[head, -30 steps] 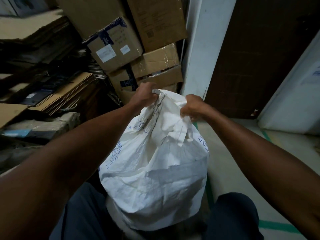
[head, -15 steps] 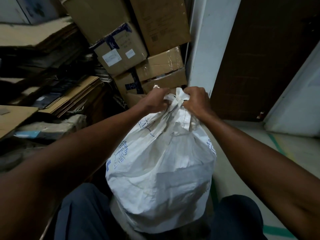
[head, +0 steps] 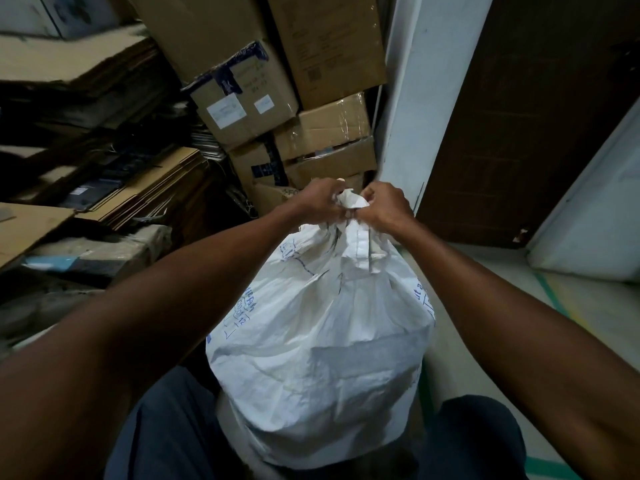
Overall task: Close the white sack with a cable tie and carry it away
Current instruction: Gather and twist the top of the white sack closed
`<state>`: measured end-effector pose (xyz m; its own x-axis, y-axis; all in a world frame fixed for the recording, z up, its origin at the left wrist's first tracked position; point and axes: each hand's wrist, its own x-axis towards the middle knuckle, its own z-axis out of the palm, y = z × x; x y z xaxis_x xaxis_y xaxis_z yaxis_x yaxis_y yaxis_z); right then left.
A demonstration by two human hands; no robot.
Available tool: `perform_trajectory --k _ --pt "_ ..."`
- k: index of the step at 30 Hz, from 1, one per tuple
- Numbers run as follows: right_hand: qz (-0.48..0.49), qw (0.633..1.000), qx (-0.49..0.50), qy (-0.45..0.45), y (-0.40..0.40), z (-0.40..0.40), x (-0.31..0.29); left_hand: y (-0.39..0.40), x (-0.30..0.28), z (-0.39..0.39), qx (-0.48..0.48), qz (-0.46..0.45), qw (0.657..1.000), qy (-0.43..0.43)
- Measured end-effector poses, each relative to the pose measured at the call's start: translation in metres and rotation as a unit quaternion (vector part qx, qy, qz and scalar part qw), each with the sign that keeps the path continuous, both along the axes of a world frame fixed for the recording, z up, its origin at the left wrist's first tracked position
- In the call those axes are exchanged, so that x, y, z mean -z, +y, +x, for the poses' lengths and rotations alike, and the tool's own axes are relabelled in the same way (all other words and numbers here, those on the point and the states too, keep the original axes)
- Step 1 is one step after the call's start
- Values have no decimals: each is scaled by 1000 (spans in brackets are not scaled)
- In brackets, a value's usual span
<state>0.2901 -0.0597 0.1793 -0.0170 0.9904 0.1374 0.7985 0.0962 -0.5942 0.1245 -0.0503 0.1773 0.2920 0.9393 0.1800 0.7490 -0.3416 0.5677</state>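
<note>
Head view: left hand [head: 320, 202] and right hand [head: 384, 209] both clenching gathered neck of white sack [head: 322, 348]; cable tie not visible; tying, carrying remaining.

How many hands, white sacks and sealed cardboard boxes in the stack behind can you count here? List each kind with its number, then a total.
Hands: 2, left hand and right hand
White sack: 1
Clearly separate cardboard boxes: about 6
Total: about 9

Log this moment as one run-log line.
left hand: grip on sack neck | right hand: grip on sack neck | white sack: upright, mouth bunched | cable tie: not visible
</note>
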Motion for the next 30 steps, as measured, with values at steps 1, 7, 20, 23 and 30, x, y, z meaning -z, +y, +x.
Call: perform_trajectory --k 1,7,20,23,30 --pt "-49 999 -5 5 -2 2 -3 2 1 -1 -11 14 1000 -3" --pt "-323 939 -72 89 -29 22 -26 3 5 -4 -105 37 993 -35" --pt "16 984 123 129 -13 24 -22 -9 -6 3 -83 20 995 -60" --pt "-17 966 108 234 -13 6 -19 -16 -9 9 -38 20 998 -45" --pt "9 981 86 173 2 -16 -16 -22 14 -1 35 -74 986 -144"
